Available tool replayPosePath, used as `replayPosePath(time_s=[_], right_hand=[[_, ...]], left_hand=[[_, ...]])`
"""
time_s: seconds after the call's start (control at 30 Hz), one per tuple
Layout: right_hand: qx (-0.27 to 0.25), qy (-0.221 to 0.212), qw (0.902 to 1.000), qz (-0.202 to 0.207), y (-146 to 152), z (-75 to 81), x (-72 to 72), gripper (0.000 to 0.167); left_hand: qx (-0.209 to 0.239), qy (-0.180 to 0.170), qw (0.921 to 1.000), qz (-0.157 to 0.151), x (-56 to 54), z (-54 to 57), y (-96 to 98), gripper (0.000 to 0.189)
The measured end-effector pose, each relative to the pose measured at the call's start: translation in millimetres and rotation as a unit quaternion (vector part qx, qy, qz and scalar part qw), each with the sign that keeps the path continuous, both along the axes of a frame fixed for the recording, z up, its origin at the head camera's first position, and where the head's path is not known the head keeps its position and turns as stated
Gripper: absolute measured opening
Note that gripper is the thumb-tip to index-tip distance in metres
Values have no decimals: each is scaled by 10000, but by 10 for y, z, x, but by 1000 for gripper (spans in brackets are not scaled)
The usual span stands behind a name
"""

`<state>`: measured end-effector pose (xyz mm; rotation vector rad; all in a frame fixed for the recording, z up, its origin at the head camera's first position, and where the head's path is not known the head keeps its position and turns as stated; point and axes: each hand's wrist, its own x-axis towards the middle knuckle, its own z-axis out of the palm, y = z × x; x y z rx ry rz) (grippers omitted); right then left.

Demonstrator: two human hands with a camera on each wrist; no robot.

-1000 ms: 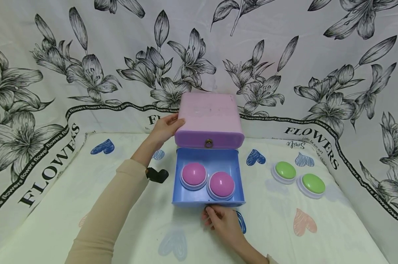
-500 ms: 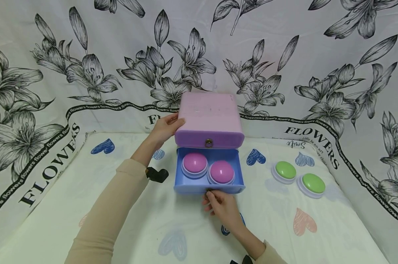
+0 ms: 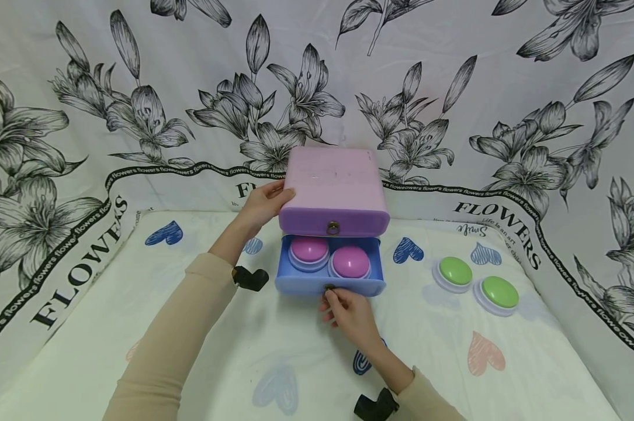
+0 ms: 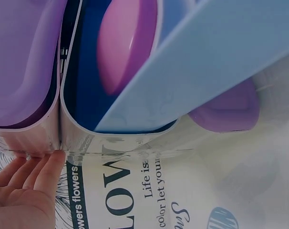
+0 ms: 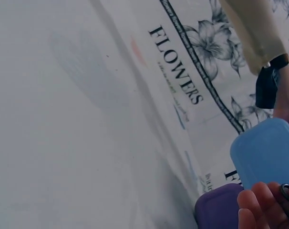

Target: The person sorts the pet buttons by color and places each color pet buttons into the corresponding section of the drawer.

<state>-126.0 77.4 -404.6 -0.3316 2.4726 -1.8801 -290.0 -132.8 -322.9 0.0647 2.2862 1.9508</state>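
A pink drawer box [image 3: 335, 178] has a purple upper drawer [image 3: 306, 221] pushed in. Below it, a blue drawer [image 3: 301, 285] stands partly out, and two pink dome-topped buttons [image 3: 350, 261] on pale bases sit inside. My left hand [image 3: 266, 204] rests on the box's left side, thumb over the top edge; in the left wrist view its straight fingers [image 4: 44, 174] touch the side wall. With thumb and fingers, my right hand [image 3: 354, 318] pinches the small metal ring pull [image 3: 329, 287] on the blue drawer's front. A second purple drawer front [image 4: 228, 107] shows under the blue one.
Two green dome-topped buttons [image 3: 499, 292] lie side by side on the heart-print cloth [image 3: 217, 362], right of the box. Behind the box rises a white flower-print cloth [image 3: 206, 70]. Black camera mounts [image 3: 250, 279] are strapped at both wrists.
The blue drawer has slid back toward the box, carrying the pink buttons with it. My right hand has moved away from me with the ring pull; the left hand has stayed put.
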Motion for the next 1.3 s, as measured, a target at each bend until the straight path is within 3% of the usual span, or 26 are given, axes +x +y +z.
replayPosePath(time_s=[0.3,0.57,1.13,1.3], right_hand=[[-69,-127,9999,-3,-4,52,-113,25],[-3,-135,9999,26,2,27,-129,24],[81,-129,9995,-274,-39,55,-293,29],[-13,-209,9990,-389,-39,-150,-461,31]], left_hand=[[-45,43,10000,55,23,12,1,67],[-92,66,9999,63,14,3,0,68],[-177,35,9998,109,8,1,1,69],[-141,19,9999,97,10,6,4,68]])
